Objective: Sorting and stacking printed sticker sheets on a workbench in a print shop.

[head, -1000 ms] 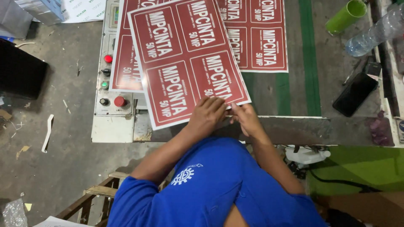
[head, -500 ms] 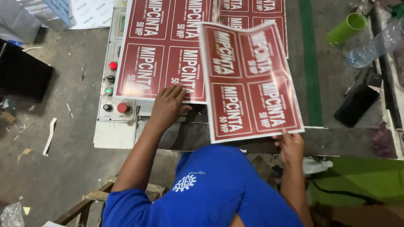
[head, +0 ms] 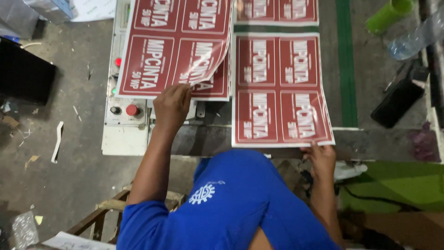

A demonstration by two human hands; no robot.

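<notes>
A clear plastic bottle (head: 416,34) lies on its side near the table's (head: 370,92) far right corner, with a green tube (head: 391,11) just beyond it; whether the bottle holds anything cannot be told from here.

The right hand (head: 320,159) pinches the near right corner of a red printed sheet (head: 280,90), which lies flat with its near edge along the table's front edge. The left hand (head: 172,105) rests with bent fingers on the near edge of a stack of red sheets (head: 173,46) at the table's left side, lifting the top sheet so that its right corner curls up. The stack overhangs a white control box (head: 125,120) with red buttons, at the table's left edge. A black case (head: 400,99) lies toward the right edge.

Half a second ago the single sheet was tilted and held up above the table; now it lies square and flat, and the left hand has shifted from the table's front edge up onto the stack.
</notes>
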